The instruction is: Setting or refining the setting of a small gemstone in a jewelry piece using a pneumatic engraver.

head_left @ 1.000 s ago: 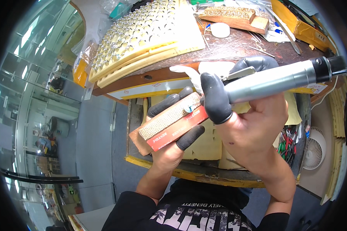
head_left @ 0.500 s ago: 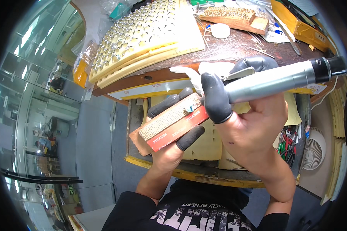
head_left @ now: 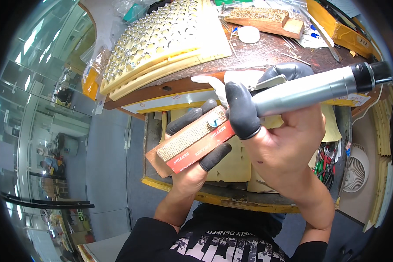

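Note:
My left hand (head_left: pixel 194 172), with black cots on its fingers, grips a wooden block (head_left: pixel 156 162) from below and both sides. A strip of small metallic beads or studs (head_left: pixel 185 139) runs along the block's top, beside a red printed side (head_left: pixel 203 150). Near the strip's far end is a small ring-like bluish-silver piece (head_left: pixel 214 122). My right hand (head_left: pixel 288 139), in black thumb and finger cots, is closed around a silver rotary handpiece (head_left: pixel 308 91) with a lever. The handpiece's tip is hidden behind the right thumb, at the block's far end.
Yellow boards with rows of shiny round metal pieces (head_left: pixel 148 41) stand on the bench at far left. Behind my hands are a white round container (head_left: pixel 249 35) and a stepped wooden block (head_left: pixel 266 19). Below is an open drawer (head_left: pixel 231 201); pliers (head_left: pixel 329 163) and a white fan (head_left: pixel 357 168) are at right.
Both hands, the block and the handpiece have shifted very slightly to the left. Each hand's grip looks the same.

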A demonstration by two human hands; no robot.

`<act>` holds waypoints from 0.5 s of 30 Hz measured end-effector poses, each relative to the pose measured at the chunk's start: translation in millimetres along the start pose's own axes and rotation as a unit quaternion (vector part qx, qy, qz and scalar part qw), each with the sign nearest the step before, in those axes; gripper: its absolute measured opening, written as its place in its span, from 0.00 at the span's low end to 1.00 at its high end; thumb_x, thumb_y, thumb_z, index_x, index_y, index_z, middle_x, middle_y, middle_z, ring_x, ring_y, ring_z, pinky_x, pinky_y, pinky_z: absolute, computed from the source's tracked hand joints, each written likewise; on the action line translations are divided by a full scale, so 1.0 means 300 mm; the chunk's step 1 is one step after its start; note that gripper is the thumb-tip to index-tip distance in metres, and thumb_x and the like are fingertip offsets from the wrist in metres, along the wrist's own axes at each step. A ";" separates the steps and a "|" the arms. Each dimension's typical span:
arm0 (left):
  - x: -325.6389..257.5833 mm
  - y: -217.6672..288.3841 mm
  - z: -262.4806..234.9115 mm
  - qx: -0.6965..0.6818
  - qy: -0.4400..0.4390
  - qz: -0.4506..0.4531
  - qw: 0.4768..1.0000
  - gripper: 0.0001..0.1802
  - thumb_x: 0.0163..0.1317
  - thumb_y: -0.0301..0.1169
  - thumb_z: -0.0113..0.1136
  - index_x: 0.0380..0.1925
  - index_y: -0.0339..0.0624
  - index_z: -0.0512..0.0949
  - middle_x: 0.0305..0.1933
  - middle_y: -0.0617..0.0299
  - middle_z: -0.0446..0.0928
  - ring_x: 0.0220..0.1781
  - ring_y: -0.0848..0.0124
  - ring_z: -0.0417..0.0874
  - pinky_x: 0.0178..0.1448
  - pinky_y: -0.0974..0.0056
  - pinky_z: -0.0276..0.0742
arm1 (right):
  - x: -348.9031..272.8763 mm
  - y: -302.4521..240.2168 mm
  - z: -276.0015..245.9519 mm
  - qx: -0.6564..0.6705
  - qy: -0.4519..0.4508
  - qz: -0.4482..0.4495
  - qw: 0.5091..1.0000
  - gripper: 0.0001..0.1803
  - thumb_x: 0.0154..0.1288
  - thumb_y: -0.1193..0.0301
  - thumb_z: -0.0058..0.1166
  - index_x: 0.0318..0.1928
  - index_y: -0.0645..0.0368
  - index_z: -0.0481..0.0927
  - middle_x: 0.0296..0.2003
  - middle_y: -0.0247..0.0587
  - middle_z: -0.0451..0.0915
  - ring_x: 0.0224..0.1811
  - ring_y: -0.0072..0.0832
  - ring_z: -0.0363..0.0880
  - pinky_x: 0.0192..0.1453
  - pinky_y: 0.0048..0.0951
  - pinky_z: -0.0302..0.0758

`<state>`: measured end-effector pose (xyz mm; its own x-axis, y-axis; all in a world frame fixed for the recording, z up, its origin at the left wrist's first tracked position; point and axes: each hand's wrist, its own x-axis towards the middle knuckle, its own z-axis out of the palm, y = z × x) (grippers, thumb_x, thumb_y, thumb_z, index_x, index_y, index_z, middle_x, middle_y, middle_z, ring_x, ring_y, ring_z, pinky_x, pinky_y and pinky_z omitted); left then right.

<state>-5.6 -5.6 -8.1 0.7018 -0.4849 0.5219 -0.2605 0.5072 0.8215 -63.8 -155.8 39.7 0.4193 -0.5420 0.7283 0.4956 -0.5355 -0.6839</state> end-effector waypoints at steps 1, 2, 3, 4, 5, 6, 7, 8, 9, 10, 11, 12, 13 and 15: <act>0.007 -0.001 -0.006 0.063 -0.033 0.004 0.997 0.39 0.53 0.17 0.71 0.63 0.36 0.63 0.69 0.44 0.68 0.69 0.56 0.73 0.71 0.53 0.72 | -0.001 0.004 -0.001 0.000 0.007 0.000 1.000 0.14 0.59 0.78 0.68 0.41 0.68 0.75 0.27 0.29 0.76 0.27 0.11 0.71 0.32 0.15 0.69; 0.006 0.003 -0.006 0.065 -0.033 0.005 0.997 0.39 0.53 0.17 0.71 0.63 0.36 0.63 0.69 0.44 0.68 0.69 0.56 0.73 0.71 0.53 0.72 | 0.000 0.001 0.001 0.001 0.007 0.000 1.000 0.14 0.59 0.78 0.68 0.41 0.68 0.75 0.27 0.29 0.76 0.27 0.11 0.71 0.32 0.15 0.69; 0.006 0.006 -0.006 0.064 -0.029 0.003 0.998 0.39 0.53 0.16 0.71 0.63 0.36 0.63 0.69 0.44 0.68 0.69 0.57 0.73 0.71 0.53 0.72 | 0.000 -0.002 0.002 0.003 0.007 0.001 1.000 0.14 0.59 0.78 0.68 0.40 0.67 0.75 0.26 0.29 0.76 0.27 0.11 0.71 0.32 0.16 0.69; 0.005 0.008 -0.005 0.063 -0.024 0.001 0.998 0.39 0.52 0.16 0.72 0.63 0.36 0.63 0.69 0.44 0.68 0.69 0.57 0.72 0.71 0.53 0.72 | 0.001 -0.005 0.003 0.004 0.006 0.003 1.000 0.13 0.59 0.78 0.68 0.39 0.67 0.76 0.26 0.29 0.76 0.27 0.11 0.71 0.31 0.16 0.68; 0.004 0.008 -0.004 0.063 -0.025 0.001 0.998 0.39 0.52 0.16 0.72 0.63 0.36 0.63 0.69 0.44 0.68 0.69 0.57 0.72 0.71 0.53 0.72 | 0.000 -0.002 0.001 0.004 0.007 0.003 1.000 0.13 0.59 0.78 0.68 0.39 0.67 0.76 0.26 0.29 0.76 0.27 0.11 0.71 0.31 0.16 0.68; 0.002 0.009 -0.003 0.052 -0.018 -0.004 0.998 0.39 0.52 0.16 0.72 0.63 0.36 0.63 0.69 0.44 0.68 0.69 0.57 0.73 0.71 0.53 0.72 | -0.001 0.002 -0.001 -0.001 0.002 -0.008 1.000 0.13 0.59 0.77 0.69 0.39 0.67 0.76 0.26 0.29 0.76 0.27 0.12 0.70 0.31 0.16 0.68; 0.000 0.009 -0.001 0.041 -0.011 -0.009 0.999 0.39 0.52 0.16 0.72 0.63 0.36 0.63 0.68 0.44 0.68 0.69 0.57 0.73 0.71 0.53 0.72 | -0.001 0.004 -0.003 -0.007 -0.002 -0.019 1.000 0.14 0.59 0.77 0.69 0.39 0.67 0.76 0.26 0.30 0.76 0.26 0.12 0.70 0.31 0.16 0.68; -0.002 0.005 -0.001 0.041 -0.011 -0.009 0.999 0.39 0.52 0.16 0.72 0.63 0.36 0.63 0.68 0.44 0.68 0.69 0.57 0.73 0.71 0.53 0.72 | -0.001 0.006 -0.002 -0.006 -0.002 -0.018 1.000 0.14 0.59 0.77 0.69 0.39 0.67 0.76 0.26 0.30 0.76 0.26 0.12 0.70 0.31 0.16 0.68; -0.006 0.000 -0.002 0.037 -0.002 -0.013 0.999 0.39 0.52 0.16 0.71 0.63 0.36 0.63 0.68 0.44 0.68 0.69 0.57 0.73 0.71 0.52 0.72 | -0.001 0.007 0.000 -0.005 -0.001 -0.017 1.000 0.13 0.59 0.76 0.69 0.38 0.66 0.76 0.26 0.30 0.76 0.26 0.12 0.70 0.30 0.17 0.68; -0.008 -0.004 -0.004 0.032 0.007 -0.017 0.999 0.39 0.52 0.16 0.71 0.63 0.36 0.63 0.69 0.44 0.68 0.69 0.57 0.73 0.71 0.52 0.72 | -0.001 0.007 0.001 -0.004 0.001 -0.016 1.000 0.13 0.58 0.76 0.69 0.37 0.65 0.76 0.26 0.30 0.76 0.26 0.12 0.70 0.30 0.17 0.68; -0.007 -0.004 -0.003 0.032 0.006 -0.017 0.999 0.39 0.52 0.16 0.71 0.63 0.36 0.63 0.69 0.44 0.68 0.69 0.57 0.73 0.71 0.52 0.72 | 0.001 0.004 -0.002 -0.005 0.002 -0.016 1.000 0.13 0.58 0.76 0.69 0.37 0.65 0.76 0.26 0.30 0.76 0.26 0.12 0.70 0.30 0.17 0.68; -0.006 -0.005 -0.003 0.026 0.001 -0.016 1.000 0.39 0.52 0.16 0.71 0.63 0.37 0.63 0.69 0.44 0.68 0.69 0.57 0.73 0.71 0.52 0.72 | 0.004 -0.001 -0.005 -0.014 -0.002 -0.017 1.000 0.12 0.58 0.76 0.70 0.36 0.65 0.76 0.26 0.30 0.76 0.26 0.13 0.70 0.30 0.17 0.68; -0.004 -0.004 -0.003 0.020 -0.004 -0.015 1.000 0.38 0.53 0.16 0.71 0.63 0.37 0.63 0.69 0.44 0.68 0.69 0.57 0.73 0.71 0.52 0.72 | 0.006 -0.005 -0.007 -0.023 -0.006 -0.017 1.000 0.12 0.58 0.76 0.70 0.35 0.64 0.77 0.26 0.30 0.76 0.26 0.13 0.70 0.30 0.18 0.68; 0.002 0.001 -0.003 0.028 -0.013 -0.006 0.999 0.39 0.53 0.16 0.71 0.63 0.37 0.63 0.69 0.43 0.68 0.69 0.57 0.72 0.71 0.52 0.72 | 0.004 -0.008 -0.008 -0.019 -0.008 -0.009 1.000 0.12 0.58 0.76 0.70 0.34 0.64 0.77 0.26 0.30 0.76 0.26 0.13 0.70 0.30 0.18 0.68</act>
<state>-4.6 -5.1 -7.9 0.6876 -0.5090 0.5178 -0.2906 0.4606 0.8387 -66.4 -156.7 42.0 0.4234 -0.5212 0.7410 0.4737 -0.5699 -0.6715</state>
